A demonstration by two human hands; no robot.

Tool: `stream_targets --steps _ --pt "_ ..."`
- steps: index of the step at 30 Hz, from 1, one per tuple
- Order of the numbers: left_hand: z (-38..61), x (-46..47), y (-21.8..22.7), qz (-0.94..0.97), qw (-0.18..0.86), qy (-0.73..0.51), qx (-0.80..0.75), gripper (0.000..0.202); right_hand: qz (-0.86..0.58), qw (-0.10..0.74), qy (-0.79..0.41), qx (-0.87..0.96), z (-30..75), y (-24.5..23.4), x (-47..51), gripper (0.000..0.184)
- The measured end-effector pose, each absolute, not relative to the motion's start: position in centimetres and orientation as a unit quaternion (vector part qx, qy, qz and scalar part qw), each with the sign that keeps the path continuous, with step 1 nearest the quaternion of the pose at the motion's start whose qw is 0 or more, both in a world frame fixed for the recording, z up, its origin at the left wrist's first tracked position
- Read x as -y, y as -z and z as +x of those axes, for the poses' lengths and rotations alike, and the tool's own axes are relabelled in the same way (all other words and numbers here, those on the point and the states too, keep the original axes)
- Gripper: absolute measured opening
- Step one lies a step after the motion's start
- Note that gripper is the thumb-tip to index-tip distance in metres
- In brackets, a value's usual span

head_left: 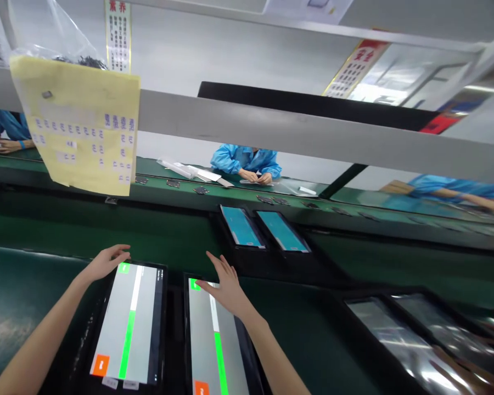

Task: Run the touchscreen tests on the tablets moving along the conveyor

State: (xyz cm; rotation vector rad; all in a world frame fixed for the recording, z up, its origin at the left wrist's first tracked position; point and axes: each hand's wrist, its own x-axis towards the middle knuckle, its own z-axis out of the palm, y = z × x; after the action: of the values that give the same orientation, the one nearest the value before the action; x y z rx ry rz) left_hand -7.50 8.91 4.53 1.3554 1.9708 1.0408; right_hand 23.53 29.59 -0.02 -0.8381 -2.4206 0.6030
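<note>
Head view only

Left hand [107, 262]: open, fingers loosely apart, holding nothing; fingertips at the far left corner of the left black-framed tablet [129, 323], its grey screen lit with a green vertical bar; contact likely, not certain

Right hand [226, 285]: open and flat, fingers spread, holding nothing; palm down over the far end of the right black-framed tablet [216, 345], same lit grey screen, beside a small green square

Both tablets flat on the dark green bench [20, 291], side by side and just apart; long axes running away from the body, roughly in line with the forearms; each hand nearer its own tablet, most of each screen lying back from the fingers toward the body

Further off: two blue-screened tablets [242, 226], a co-worker's blue sleeves [247, 160] across the bench, a yellow paper sheet [78, 126] hanging from a grey rail [313, 137]
</note>
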Motion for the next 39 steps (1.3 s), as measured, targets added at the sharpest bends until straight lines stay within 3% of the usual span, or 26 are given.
stream_targets --steps 4,8,11,14,17,19,25,30,33,36,39 --pt "-8.1 -8.5 -4.9 0.514 0.322 -0.372 -0.703 0.068 -0.329 0.248 -0.235 0.88 23.1 -0.6 -30.3 0.086" --pt "-8.5 -8.4 -5.1 0.511 0.313 -0.388 -0.7 0.083 -0.35 0.278 -0.242 0.861 26.0 -1.9 -29.7 0.069" --pt "-7.2 -7.9 -4.7 0.486 0.225 -0.424 -0.731 0.087 -0.357 0.295 -0.238 0.854 29.5 -1.6 -27.1 0.049" --pt "-4.5 -6.4 -3.7 0.498 0.097 -0.408 -0.759 0.079 -0.313 0.314 -0.198 0.874 32.4 -0.2 -23.5 0.028" --pt "-1.3 -4.2 -1.9 0.531 -0.008 -0.345 -0.774 0.071 -0.265 0.314 -0.147 0.9 33.8 1.2 -20.5 0.02" --pt "0.4 -2.8 -0.9 0.504 -0.005 -0.339 -0.794 0.068 -0.264 0.297 -0.136 0.907 34.0 1.5 -19.5 0.017" --pt "1.8 -2.1 -0.7 0.409 0.094 -0.406 -0.812 0.07 -0.25 0.233 -0.184 0.922 33.9 1.2 -19.4 0.017" --pt "2.2 -2.9 -0.6 0.416 0.071 -0.312 -0.851 0.09 -0.316 0.37 -0.205 0.849 35.0 2.2 -19.8 0.015" --pt "2.3 -3.0 -0.1 0.433 0.023 -0.271 -0.859 0.094 -0.366 0.386 -0.222 0.817 35.7 2.6 -20.1 0.016" --pt "0.6 -3.7 -0.8 0.42 0.049 -0.318 -0.848 0.097 -0.431 0.358 -0.271 0.783 35.5 2.2 -21.6 0.024" --pt "-2.5 -6.0 -2.8 0.427 0.044 -0.337 -0.838 0.103 -0.459 0.307 -0.33 0.766 34.0 1.4 -24.6 0.045"
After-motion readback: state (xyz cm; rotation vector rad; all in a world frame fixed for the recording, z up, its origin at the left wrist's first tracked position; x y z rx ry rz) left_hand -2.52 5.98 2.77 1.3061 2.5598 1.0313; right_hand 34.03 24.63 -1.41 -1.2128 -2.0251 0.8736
